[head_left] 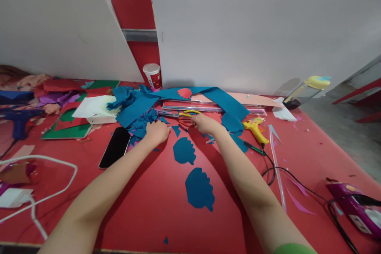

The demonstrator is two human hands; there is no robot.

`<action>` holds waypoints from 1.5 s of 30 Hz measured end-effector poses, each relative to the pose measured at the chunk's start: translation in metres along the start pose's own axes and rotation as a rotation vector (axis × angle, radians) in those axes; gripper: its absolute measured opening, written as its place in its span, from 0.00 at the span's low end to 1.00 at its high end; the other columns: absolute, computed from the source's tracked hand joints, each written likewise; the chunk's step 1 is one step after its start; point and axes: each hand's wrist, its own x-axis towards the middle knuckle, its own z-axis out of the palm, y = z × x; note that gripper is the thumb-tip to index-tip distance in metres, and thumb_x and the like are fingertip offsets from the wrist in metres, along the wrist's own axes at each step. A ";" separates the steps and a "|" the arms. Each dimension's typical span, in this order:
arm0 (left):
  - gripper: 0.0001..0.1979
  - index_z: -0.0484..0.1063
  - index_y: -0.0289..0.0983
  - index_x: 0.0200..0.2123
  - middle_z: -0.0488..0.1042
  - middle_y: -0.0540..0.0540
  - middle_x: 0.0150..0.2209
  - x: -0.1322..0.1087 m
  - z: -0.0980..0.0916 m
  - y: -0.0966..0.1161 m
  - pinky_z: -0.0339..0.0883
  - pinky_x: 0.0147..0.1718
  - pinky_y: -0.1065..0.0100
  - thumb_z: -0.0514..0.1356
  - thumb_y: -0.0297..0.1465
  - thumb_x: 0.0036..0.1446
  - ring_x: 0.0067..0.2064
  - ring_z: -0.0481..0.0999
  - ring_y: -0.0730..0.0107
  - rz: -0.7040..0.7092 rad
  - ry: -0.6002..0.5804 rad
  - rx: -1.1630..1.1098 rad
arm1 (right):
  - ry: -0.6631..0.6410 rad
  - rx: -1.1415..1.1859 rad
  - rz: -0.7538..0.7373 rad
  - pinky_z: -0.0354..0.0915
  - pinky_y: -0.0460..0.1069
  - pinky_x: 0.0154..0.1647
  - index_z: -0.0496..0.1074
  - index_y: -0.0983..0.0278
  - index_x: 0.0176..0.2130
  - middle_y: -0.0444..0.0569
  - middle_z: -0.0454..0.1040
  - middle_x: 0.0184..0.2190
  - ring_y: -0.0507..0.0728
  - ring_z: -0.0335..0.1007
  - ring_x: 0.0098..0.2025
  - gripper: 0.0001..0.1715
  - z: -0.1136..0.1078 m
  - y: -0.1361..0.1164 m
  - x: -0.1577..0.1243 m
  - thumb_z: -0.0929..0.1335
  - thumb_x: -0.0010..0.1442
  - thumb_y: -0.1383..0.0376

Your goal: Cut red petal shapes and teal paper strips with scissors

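My right hand reaches to the scissors, its fingers closed around the yellow and orange handles. The scissors lie with their blades pointing left. My left hand rests at the edge of a heap of blue scraps, fingers bent down; what is under them is hidden. Between my forearms two scalloped blue cutouts lie flat, a smaller one and a larger one nearer me. A long blue strip arches behind the scissors, with a small red cutout by it.
A black phone lies left of my left hand. A yellow glue gun with a black cord sits at the right, near a clear strip. A paper cup stands at the back before white boards. A white cable crosses the left.
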 end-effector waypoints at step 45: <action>0.21 0.63 0.34 0.51 0.60 0.38 0.56 -0.004 0.052 0.030 0.47 0.53 0.48 0.46 0.35 0.57 0.58 0.53 0.49 0.151 0.394 -0.169 | 0.078 -0.243 0.282 0.62 0.58 0.45 0.63 0.66 0.48 0.52 0.65 0.48 0.58 0.64 0.46 0.18 0.008 0.029 0.146 0.62 0.59 0.61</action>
